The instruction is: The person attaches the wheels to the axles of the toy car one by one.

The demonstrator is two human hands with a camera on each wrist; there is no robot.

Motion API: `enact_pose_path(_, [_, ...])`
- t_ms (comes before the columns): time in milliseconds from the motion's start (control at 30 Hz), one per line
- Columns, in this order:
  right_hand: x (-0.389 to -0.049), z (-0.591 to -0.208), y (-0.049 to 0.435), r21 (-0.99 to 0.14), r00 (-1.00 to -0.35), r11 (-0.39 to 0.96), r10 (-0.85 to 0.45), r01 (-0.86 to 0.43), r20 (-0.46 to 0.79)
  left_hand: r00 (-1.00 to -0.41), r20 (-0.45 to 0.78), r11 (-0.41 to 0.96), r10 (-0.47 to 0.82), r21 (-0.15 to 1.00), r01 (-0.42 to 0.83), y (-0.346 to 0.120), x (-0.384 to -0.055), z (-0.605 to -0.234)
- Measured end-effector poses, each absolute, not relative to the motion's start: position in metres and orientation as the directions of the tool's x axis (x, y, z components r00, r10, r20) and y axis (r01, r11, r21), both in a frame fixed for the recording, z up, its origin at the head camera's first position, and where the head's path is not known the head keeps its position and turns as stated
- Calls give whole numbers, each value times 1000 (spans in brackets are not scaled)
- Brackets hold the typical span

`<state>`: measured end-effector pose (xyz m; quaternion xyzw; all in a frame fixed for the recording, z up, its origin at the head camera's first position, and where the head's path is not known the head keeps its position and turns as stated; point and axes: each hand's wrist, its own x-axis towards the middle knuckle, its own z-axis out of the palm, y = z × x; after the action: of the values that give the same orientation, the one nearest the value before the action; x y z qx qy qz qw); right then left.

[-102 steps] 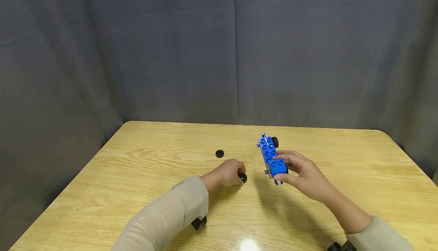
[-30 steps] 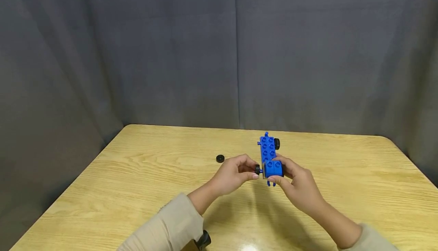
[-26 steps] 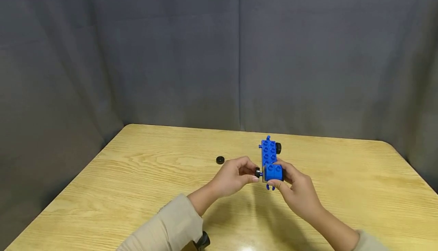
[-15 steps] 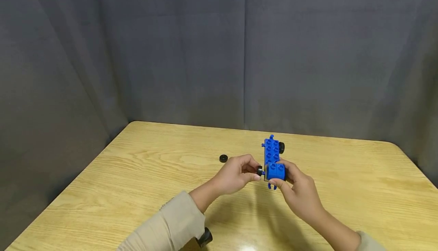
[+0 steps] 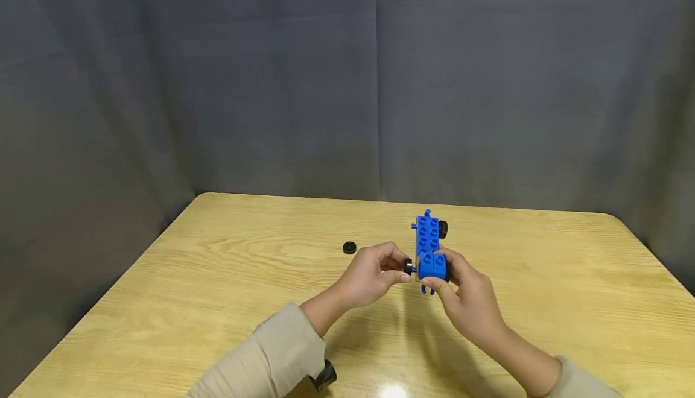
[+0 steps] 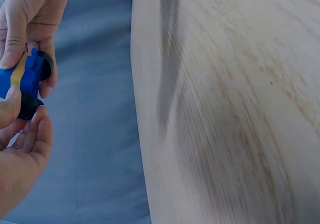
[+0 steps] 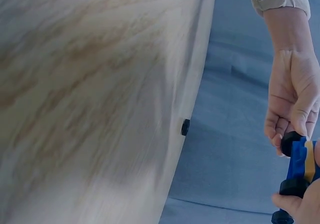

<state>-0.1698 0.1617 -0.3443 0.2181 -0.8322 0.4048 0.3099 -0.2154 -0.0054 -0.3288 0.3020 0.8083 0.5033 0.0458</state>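
Note:
Above the table, my right hand grips a blue toy car by its raised, studded front block. From the left, my left hand pinches a black wheel between thumb and fingers, against the car's near-left axle peg. A bit of blue peg shows between wheel and body; how far the wheel sits on it I cannot tell. Another black wheel is on the far right side, while the far-left peg is bare. In the right wrist view, a yellow strip shows on the car.
A loose black wheel lies flat on the wooden table, left of and beyond my left hand. Grey curtains hang behind the table and along its left side. A black wrist camera sits under my left sleeve.
My left hand has lifted the wheel off the table and brought it right, to the car's near-left peg. Over the last second, both hands hold almost the same pose; the head view shifts slightly.

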Motion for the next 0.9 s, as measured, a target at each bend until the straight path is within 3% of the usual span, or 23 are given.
enact_pose_path(367, [-170, -338, 163, -522, -711, 580, -147, -625, 688, -822, 258, 304, 508, 839, 451, -4, -214, -330])
enact_pose_path(900, [-164, -337, 170, -514, -699, 604, -102, -609, 708, -797, 256, 279, 548, 842, 462, 7, -213, -322])
